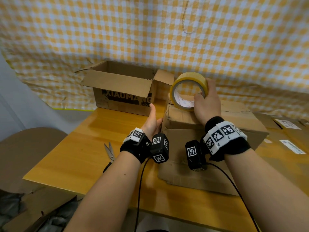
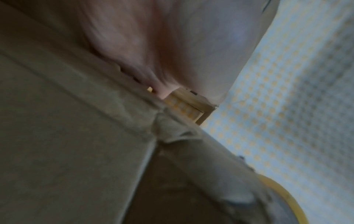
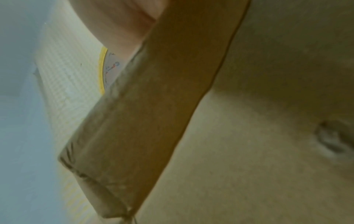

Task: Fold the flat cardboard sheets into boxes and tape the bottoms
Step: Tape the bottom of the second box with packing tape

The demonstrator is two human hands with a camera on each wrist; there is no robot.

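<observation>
A folded cardboard box [image 1: 192,124] lies upside down on the wooden table [image 1: 80,148], its closed bottom flaps facing up. My right hand [image 1: 206,102] grips a roll of yellow tape [image 1: 188,88] standing on edge on top of the box, thumb through the core. My left hand [image 1: 153,118] lies flat against the box's left side, thumb pointing up. The left wrist view shows blurred cardboard [image 2: 67,136] and palm [image 2: 172,45], with the tape roll [image 2: 283,195] at lower right. In the right wrist view the box [image 3: 249,136] fills the picture, and a sliver of tape [image 3: 103,69] shows.
An open box printed XIAOMA [image 1: 123,91] stands at the back of the table. Scissors [image 1: 109,153] lie near the left front edge. Flat cardboard sheets with labels [image 1: 287,136] lie to the right. A yellow checked cloth [image 1: 150,30] hangs behind.
</observation>
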